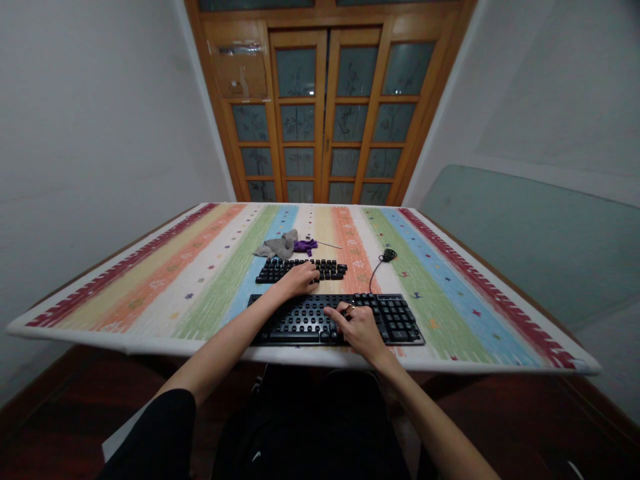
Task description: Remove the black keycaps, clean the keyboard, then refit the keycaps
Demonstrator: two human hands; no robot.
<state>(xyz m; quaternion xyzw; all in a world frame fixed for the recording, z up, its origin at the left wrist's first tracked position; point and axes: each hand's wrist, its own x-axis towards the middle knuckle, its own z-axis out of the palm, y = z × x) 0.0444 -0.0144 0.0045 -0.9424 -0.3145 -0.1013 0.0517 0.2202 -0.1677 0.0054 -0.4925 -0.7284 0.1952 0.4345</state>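
A black keyboard (300, 327) lies near the table's front edge, with many bare key sockets in its left and middle part and keycaps on its right end. Behind it, loose black keycaps (280, 270) are laid out in rows. My left hand (300, 277) reaches over the keyboard to these rows, its fingers bent down and closed at a keycap (316, 281). My right hand (357, 327) rests over the keyboard's middle, fingers curled and thumb pointing left. A small shiny ring-shaped thing (350, 309) shows at its fingers; whatever they grip is hidden.
A grey cloth (280, 245) and a purple cloth (305, 247) lie behind the keycaps, beside a thin rod (330, 245). The keyboard's coiled cable (387, 255) sits at the back right. A striped cloth covers the table (210, 280). Wooden glazed doors (327, 120) stand beyond.
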